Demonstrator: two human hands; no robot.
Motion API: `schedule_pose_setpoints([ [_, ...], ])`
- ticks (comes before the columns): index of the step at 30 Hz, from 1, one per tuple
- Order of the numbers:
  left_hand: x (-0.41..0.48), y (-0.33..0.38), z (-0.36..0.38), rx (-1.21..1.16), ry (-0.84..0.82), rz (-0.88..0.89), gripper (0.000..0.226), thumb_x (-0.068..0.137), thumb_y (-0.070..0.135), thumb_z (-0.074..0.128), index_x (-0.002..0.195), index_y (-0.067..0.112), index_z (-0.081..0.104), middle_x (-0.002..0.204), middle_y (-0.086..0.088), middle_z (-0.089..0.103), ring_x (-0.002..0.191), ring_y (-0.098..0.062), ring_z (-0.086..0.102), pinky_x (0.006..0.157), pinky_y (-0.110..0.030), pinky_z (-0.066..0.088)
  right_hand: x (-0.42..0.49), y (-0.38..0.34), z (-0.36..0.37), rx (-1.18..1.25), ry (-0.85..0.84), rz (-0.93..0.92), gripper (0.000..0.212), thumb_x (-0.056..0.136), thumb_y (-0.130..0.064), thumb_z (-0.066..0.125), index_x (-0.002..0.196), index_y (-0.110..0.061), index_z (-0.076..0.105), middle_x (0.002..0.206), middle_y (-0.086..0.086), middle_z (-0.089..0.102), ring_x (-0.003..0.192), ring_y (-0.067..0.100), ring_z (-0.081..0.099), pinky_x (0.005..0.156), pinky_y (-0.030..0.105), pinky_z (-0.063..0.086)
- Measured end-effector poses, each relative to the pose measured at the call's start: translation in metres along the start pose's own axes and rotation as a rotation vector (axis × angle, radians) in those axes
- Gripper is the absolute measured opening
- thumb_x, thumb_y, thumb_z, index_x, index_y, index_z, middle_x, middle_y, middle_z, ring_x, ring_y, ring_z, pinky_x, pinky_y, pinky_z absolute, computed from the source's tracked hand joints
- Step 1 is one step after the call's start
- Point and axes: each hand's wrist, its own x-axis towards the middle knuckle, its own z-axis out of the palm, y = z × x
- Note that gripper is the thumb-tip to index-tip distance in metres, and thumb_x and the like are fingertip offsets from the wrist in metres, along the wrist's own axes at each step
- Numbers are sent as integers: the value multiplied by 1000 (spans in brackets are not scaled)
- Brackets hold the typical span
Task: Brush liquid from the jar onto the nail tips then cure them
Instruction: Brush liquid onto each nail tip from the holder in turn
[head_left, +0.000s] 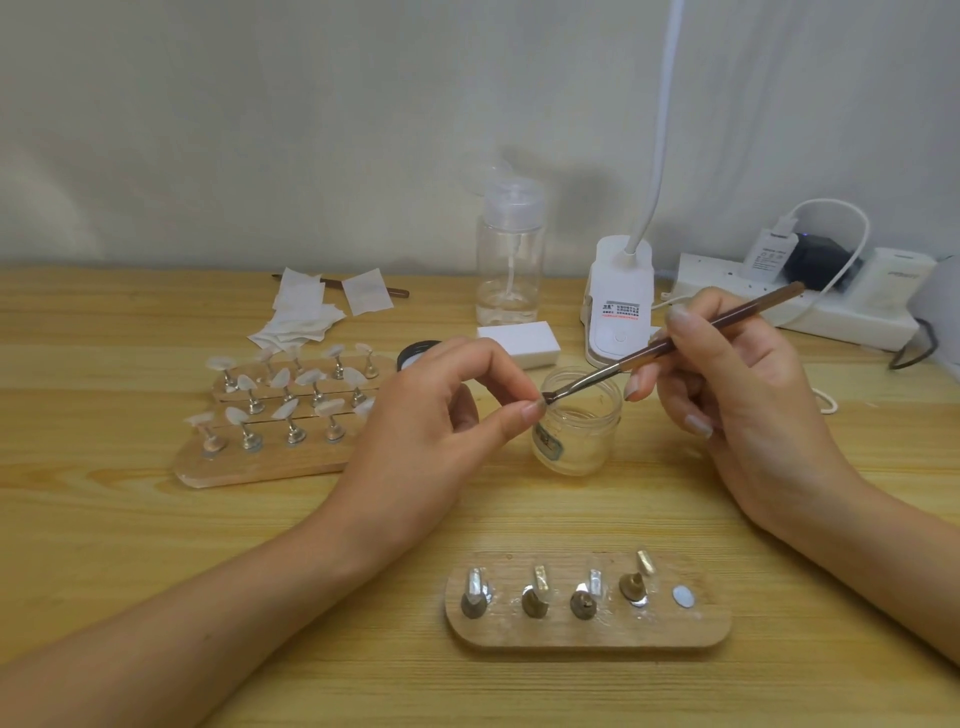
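Early stage, judging by layout: brush bristles sit at the left rim of the open jar, mid-surface, so this looks like loading or wiping. Right hand fingers clamped on the brush handle, pencil-style. Left hand thumb and index pinched together at the bristle tip, right by the rim; can't tell if they also touch the glass.

Four nail tips stand on the small board near the front edge; its fifth spot is bare. Can't tell if any are coated. Brushing and curing look left to do.

Lamp is at the back edge, just behind the jar. A bigger board of tips sits left of the jar, partly behind the left hand.

Open surface between jar and small board, good room for both hands. Back edge is crowded: bottle, lamp, power strip.
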Motion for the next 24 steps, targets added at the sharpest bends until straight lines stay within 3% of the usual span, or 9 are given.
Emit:
schedule_pose_setpoints([
  [4, 0, 0, 0, -8, -8, -8, 10, 87, 24, 73, 81, 28, 67, 84, 21, 64, 55, -12, 48, 55, -11, 39, 2, 1, -2, -20, 81, 31, 21, 84, -35, 59, 78, -18, 49, 63, 9, 67, 38, 10, 30, 39, 14, 30],
  [7, 0, 1, 0, 9, -5, -2, 11, 87, 24, 73, 81, 30, 67, 83, 23, 64, 55, -7, 48, 57, -11, 40, 2, 1, -2, 12, 16, 1, 20, 89, -37, 60, 73, -25, 55, 66, 6, 68, 39, 9, 33, 40, 16, 27],
  [9, 0, 0, 0, 18, -1, -2, 13, 87, 23, 73, 80, 31, 66, 81, 24, 63, 54, -6, 47, 57, -10, 39, 1, 1, 0, -5, -8, 12, 23, 89, -38, 60, 76, -21, 52, 66, 6, 69, 39, 10, 34, 40, 17, 26],
  [14, 0, -1, 0, 10, -2, -9, 12, 87, 24, 74, 80, 31, 66, 80, 23, 62, 53, -7, 46, 55, -11, 39, 3, 2, -1, -21, 103, 69, 21, 84, -37, 58, 78, -20, 48, 62, 6, 67, 40, 9, 33, 39, 17, 24],
  [19, 1, -1, 1, 17, 8, -6, 15, 87, 24, 74, 79, 34, 66, 79, 25, 62, 54, -6, 46, 57, -11, 40, 2, 2, 1, -23, 22, 55, 24, 87, -39, 60, 76, -20, 49, 66, 5, 68, 40, 9, 33, 43, 26, 18],
  [24, 0, -1, 1, 18, 3, -4, 13, 87, 25, 74, 79, 33, 66, 82, 24, 63, 54, -6, 45, 58, -11, 41, 3, 3, -1, -1, 74, 73, 17, 86, -35, 57, 74, -24, 53, 64, 5, 67, 39, 7, 32, 40, 18, 22],
])
